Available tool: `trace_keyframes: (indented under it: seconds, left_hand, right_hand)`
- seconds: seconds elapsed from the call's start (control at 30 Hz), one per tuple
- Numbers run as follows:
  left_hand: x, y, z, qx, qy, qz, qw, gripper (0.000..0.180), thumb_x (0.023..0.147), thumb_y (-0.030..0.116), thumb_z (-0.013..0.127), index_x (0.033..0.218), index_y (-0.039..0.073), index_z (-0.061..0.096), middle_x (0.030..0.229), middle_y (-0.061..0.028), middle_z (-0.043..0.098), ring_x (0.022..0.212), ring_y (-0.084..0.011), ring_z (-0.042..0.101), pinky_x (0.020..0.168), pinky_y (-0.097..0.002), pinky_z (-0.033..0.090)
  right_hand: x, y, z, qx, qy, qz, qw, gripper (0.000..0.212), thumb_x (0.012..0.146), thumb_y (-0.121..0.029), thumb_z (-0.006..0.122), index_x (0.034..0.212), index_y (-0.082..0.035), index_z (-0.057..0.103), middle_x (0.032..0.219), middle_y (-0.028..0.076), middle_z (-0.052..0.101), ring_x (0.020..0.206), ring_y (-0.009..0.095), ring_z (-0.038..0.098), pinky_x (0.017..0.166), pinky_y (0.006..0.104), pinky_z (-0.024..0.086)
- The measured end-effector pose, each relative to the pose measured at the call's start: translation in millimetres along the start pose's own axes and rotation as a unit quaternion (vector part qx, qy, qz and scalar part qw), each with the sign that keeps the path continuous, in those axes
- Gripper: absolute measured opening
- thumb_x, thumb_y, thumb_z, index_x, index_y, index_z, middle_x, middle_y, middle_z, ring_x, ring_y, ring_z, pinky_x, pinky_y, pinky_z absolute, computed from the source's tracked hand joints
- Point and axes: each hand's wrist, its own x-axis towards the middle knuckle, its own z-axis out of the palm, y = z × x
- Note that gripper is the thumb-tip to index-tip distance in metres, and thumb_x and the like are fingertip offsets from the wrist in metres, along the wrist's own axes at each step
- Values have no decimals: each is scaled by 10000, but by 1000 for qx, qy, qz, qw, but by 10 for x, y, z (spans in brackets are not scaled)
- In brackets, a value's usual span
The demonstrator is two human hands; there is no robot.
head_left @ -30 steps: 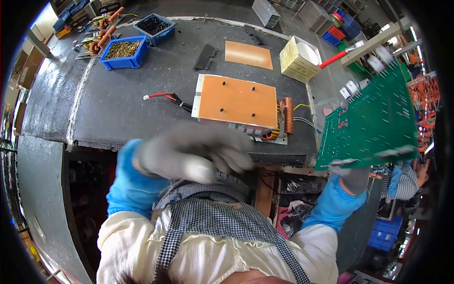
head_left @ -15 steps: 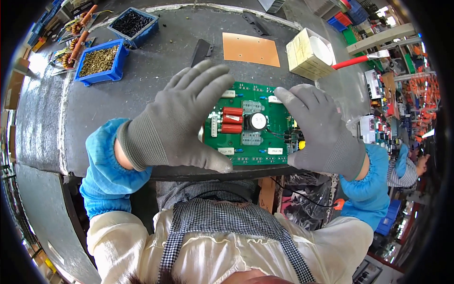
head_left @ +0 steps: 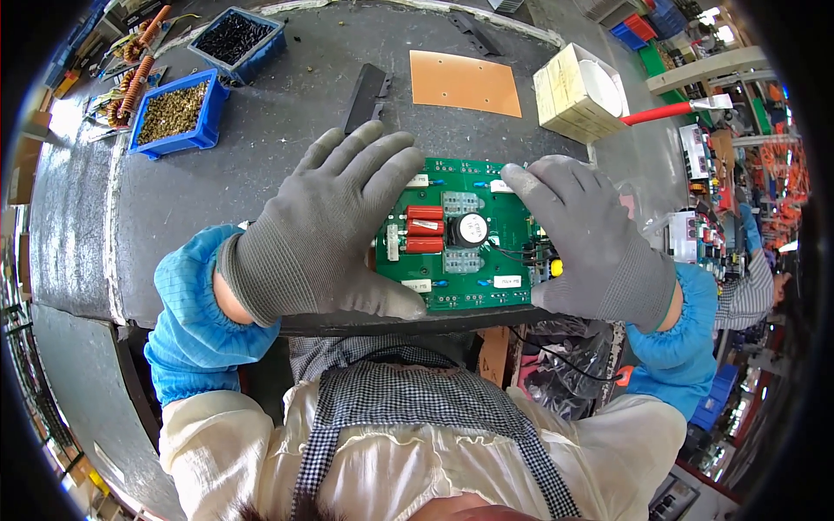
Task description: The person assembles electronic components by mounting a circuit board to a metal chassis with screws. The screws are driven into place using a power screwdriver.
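Your left hand (head_left: pixel 317 226), gray-gloved: spread wide, thumb well off the fingers, laid along the left edge of the green circuit board (head_left: pixel 511 224). Fingertips at the board's far left corner, thumb tip at its near left corner. Your right hand (head_left: pixel 599 239), same glove, also wide, over the board's right edge: index fingertip at the far right corner, thumb at the near right. Neither hand is closed in a fist; can't tell how hard either presses. The board sits between your two palms, component side up; what's under it is hidden.

Inward from your left palm: three red block components (head_left: pixel 424 229) in a stack, then a black round capacitor (head_left: pixel 472 229) with a white top. By your right thumb, a yellow component (head_left: pixel 557 267).

Just past your left fingertips: black bracket (head_left: pixel 368 97), lying on the workbench (head_left: pixel 187 200). Ahead, between both hands: orange plate (head_left: pixel 466 84) with small holes. Beyond your right fingers: cream container (head_left: pixel 565 100), red-handled brush (head_left: pixel 658 114) sticking out rightward. Farther off, ahead-left of your left hand: blue bin of brass-colored fasteners (head_left: pixel 174 115), blue bin of black parts (head_left: pixel 236 43) behind it, copper coils (head_left: pixel 137 85) left of both.
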Motion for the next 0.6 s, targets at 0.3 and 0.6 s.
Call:
trace_keyframes:
  seconds: [0.3,0.6]
  left_hand:
    - [31,40,-37,5,-1,19,1000,1330,514,779,825,1464,-30,365,1450,-291,458,1398,-490,403,1174,-575,298]
    - [32,118,-29,82,-27,-7,996,1277,554,793,805,1461,11,362,1464,-233,465,1395,-443,431,1182,-600,284]
  right_hand:
    - [-110,33,12,-33,-32,-12,999,1212,488,-518,910,1461,1,406,1441,238,440,1342,443,435,1125,545,336]
    - [-172,-46,197,-51,35,11,998,1176,555,-674,829,1433,7,442,1415,225,474,1356,392,442,1155,547,286]
